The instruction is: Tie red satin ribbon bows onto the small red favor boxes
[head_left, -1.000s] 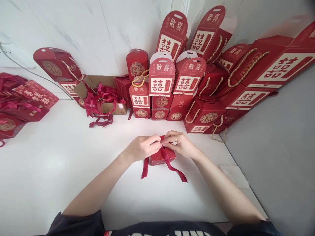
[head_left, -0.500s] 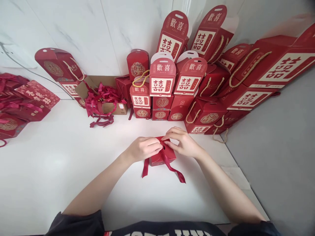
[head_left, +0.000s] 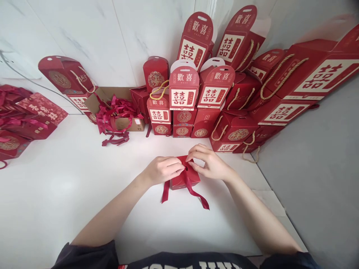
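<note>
A: Step?
B: Ribbon work, I'd say: satin ribbon (head_left: 191, 188) at hole (head_left: 186, 169) of small red gift box (head_left: 193, 175), on tabletop (head_left: 134, 224) btwn near edge & back-edge gift-box stack (head_left: 183, 93). L hand (head_left: 164, 170) pinches ribbon, seemingly; R hand (head_left: 209, 163): thumb/index curled over box, can't tell if gripping.
A: Next?
B: Prob. calls for R fingertips closing on ribbon.
A: Diff vs earlier?
B: Hands' fingertips met then; now apart.

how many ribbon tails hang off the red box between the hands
2: the left tail beside the red box, the right tail trailing from its front. More may be hidden behind the left hand.
</note>
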Demonstrator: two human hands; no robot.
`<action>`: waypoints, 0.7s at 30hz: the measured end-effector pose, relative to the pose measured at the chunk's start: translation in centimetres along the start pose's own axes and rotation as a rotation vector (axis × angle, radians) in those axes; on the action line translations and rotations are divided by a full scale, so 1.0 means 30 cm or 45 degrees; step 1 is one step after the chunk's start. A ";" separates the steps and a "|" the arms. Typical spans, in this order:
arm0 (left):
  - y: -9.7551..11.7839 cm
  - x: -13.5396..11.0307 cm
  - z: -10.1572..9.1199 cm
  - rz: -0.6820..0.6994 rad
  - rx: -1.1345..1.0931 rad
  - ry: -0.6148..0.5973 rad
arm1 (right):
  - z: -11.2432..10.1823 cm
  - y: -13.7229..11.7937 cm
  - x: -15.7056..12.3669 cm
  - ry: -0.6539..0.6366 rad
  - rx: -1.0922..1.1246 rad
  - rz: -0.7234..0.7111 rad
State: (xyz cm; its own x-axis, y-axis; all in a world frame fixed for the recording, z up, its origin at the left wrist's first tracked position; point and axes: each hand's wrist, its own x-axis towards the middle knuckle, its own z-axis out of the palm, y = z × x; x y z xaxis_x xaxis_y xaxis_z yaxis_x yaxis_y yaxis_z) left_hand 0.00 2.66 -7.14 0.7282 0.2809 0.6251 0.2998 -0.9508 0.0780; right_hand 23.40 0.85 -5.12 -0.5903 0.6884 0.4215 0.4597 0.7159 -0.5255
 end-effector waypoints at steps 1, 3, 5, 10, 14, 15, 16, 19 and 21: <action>0.000 -0.001 0.000 0.000 0.005 -0.002 | 0.001 0.001 0.000 -0.022 0.025 -0.009; 0.001 -0.001 0.000 -0.001 0.016 -0.011 | 0.004 0.005 0.001 -0.048 0.057 -0.046; 0.001 -0.001 0.000 -0.001 0.017 -0.023 | 0.005 0.008 0.001 -0.032 0.038 -0.073; -0.002 0.004 0.002 0.015 0.017 0.010 | -0.016 0.008 0.001 0.038 -0.082 -0.016; -0.001 0.013 0.002 0.058 0.028 0.075 | -0.007 0.004 0.004 -0.064 -0.023 -0.083; 0.000 0.016 0.001 0.062 0.028 0.079 | -0.004 0.002 0.004 -0.064 -0.016 -0.103; 0.001 0.018 -0.001 0.059 0.026 0.071 | -0.003 0.001 0.004 -0.044 -0.021 -0.116; 0.003 0.021 -0.003 0.050 0.024 0.040 | -0.015 -0.011 0.001 0.062 -0.080 -0.119; 0.003 0.019 -0.002 0.046 0.022 0.038 | -0.028 -0.021 -0.001 0.057 -0.086 -0.096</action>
State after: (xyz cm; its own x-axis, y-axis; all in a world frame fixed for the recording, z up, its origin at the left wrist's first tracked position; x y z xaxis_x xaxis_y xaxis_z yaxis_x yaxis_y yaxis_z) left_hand 0.40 2.72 -6.74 0.7199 0.2424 0.6504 0.2848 -0.9577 0.0417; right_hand 23.68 0.46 -4.18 -0.5953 0.6355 0.4917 0.4595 0.7713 -0.4405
